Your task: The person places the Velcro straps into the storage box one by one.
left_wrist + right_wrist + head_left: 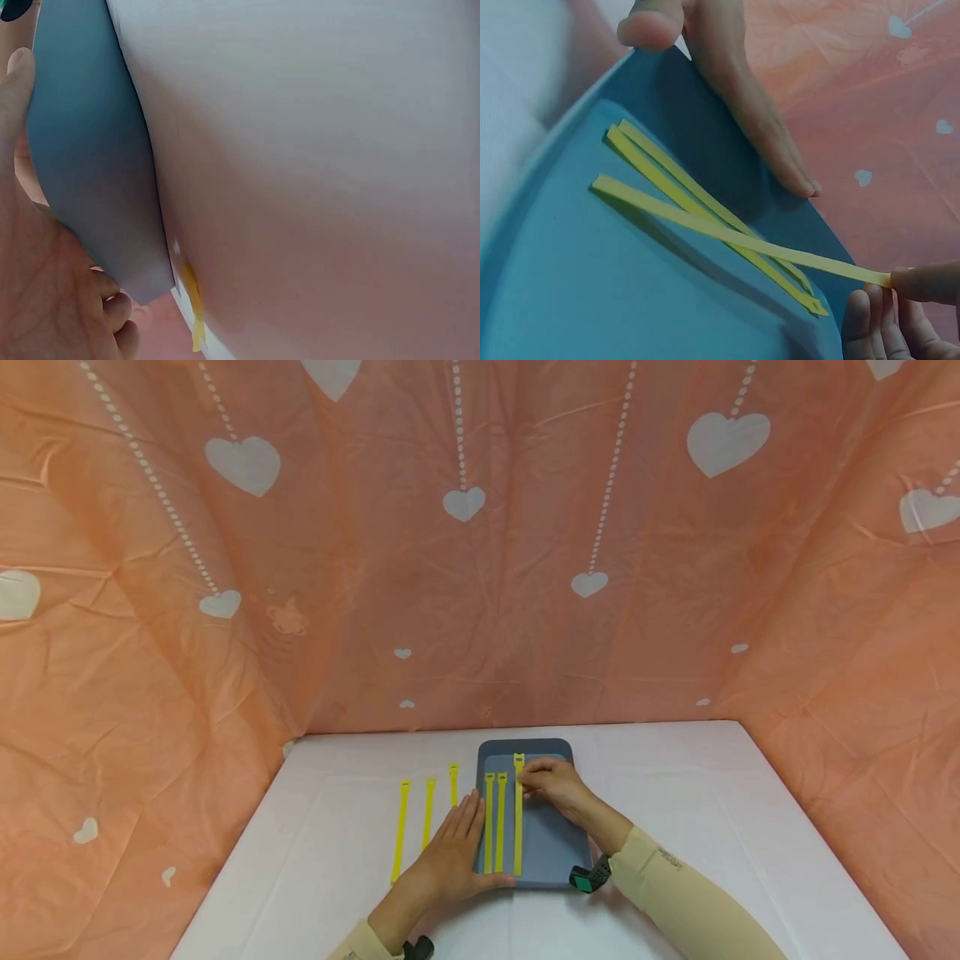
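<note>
Your left hand (pixel 448 865), fingers straight, braces the tray (pixel 555 852). Inside, two yellow straps (pixel 489 827) lie apparently finished. Your right hand (pixel 558 787) pinches a third strap (pixel 518 827) over the tray. Three loose straps (pixel 402 827), two partly hidden by your left hand, apparently await on the bench (pixel 675 793). A curtain (pixel 525 610) hangs behind.

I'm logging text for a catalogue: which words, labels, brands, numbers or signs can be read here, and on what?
Nothing legible in any view.
Right sleeve: dark print, too small to read.
Yellow straps and blue-gray tray: no lettering visible.
</note>
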Tool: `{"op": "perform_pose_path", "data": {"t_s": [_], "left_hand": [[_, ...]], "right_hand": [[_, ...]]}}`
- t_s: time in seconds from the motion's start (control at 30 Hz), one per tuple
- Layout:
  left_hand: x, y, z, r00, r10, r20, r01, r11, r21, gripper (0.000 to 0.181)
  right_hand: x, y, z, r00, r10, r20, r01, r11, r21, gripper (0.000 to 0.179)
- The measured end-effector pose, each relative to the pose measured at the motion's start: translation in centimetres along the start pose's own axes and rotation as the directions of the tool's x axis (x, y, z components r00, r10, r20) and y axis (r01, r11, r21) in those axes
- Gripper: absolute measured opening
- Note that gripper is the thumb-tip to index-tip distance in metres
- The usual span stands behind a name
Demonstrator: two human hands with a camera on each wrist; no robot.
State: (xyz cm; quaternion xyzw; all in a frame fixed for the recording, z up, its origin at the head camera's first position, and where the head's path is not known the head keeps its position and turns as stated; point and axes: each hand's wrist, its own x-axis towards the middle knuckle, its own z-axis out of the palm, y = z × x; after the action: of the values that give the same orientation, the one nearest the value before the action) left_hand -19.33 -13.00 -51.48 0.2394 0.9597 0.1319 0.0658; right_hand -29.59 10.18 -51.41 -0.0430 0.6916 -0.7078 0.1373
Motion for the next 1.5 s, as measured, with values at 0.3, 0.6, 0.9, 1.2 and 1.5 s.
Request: {"op": "perform_pose_path", "data": {"t_s": [0.3,0.6,0.9,1.2,1.5], "left_hand": [[0.1,-0.1,0.2,1.000,-0.020,0.005,0.020,1.000,0.011,0.128],[0.2,-0.3,0.5,1.000,-0.024,0.004,0.024,1.000,0.008,0.129],[0.2,-0.3,0.4,1.000,-0.010,-0.002,0.010,1.000,0.006,0.127],[0.2,-0.3,0.5,1.000,-0.018,0.006,0.018,1.000,0.014,0.127],[0.2,-0.2,0.4,0.999,-0.034,0.019,0.034,0.999,-0.004,0.128]], "right_hand": [[0.6,0.6,0.5,1.000,0.006,-0.006,-0.006,0.999,-0.040,0.017],[0.9,1.3,0.8,0.999,0.010,-0.051,-0.016,0.994,-0.105,0.010],[0.9,1.2,0.8,0.997,0.016,-0.073,-0.027,0.987,-0.157,0.012],[1.0,1.0,1.1,0.993,0.017,-0.121,-0.047,0.968,-0.246,0.013],[1.2,1.2,1.2,0.994,0.002,-0.112,-0.035,0.955,-0.293,0.010]]}}
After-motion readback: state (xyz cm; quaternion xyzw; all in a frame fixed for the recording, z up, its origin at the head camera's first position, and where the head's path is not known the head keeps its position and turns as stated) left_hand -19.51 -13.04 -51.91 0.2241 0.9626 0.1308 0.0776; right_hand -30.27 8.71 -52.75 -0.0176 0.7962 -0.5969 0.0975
